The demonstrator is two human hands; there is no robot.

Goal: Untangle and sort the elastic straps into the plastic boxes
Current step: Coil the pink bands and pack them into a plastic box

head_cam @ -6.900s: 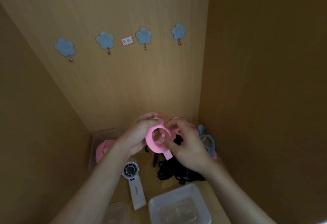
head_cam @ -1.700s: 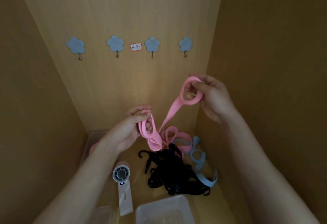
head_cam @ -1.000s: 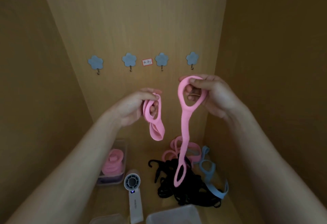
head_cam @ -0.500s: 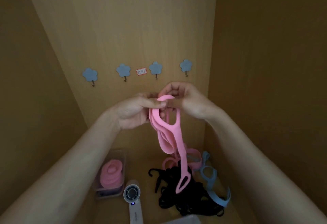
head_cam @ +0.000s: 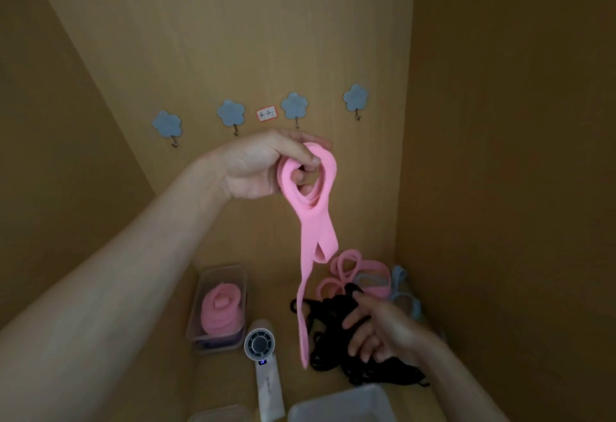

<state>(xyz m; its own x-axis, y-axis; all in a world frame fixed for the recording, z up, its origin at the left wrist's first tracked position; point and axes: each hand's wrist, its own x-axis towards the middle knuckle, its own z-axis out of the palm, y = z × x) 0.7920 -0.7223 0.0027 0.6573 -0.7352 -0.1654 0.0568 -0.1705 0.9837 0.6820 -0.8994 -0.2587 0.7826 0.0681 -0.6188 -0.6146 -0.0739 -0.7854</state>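
My left hand [head_cam: 256, 168] is raised and grips the looped tops of pink elastic straps [head_cam: 311, 221]; one long end hangs down over the shelf floor. My right hand [head_cam: 380, 331] is low, with relaxed fingers over the black strap tangle [head_cam: 336, 318], holding nothing that I can see. More pink straps [head_cam: 353, 271] and light blue straps [head_cam: 405, 291] lie behind the black pile in the right corner. A clear plastic box [head_cam: 221, 271] at the left holds coiled pink straps [head_cam: 221, 313].
A white handheld fan [head_cam: 263, 365] lies between the box and the black tangle. Two other clear boxes, a larger one [head_cam: 340, 405] and a smaller one [head_cam: 220, 415], sit at the bottom edge. Wooden walls close in on three sides; blue flower hooks [head_cam: 295, 106] line the back wall.
My right hand has let go of the pink strap's top loop and dropped to the black tangle. Both pink straps now hang from my left hand alone.
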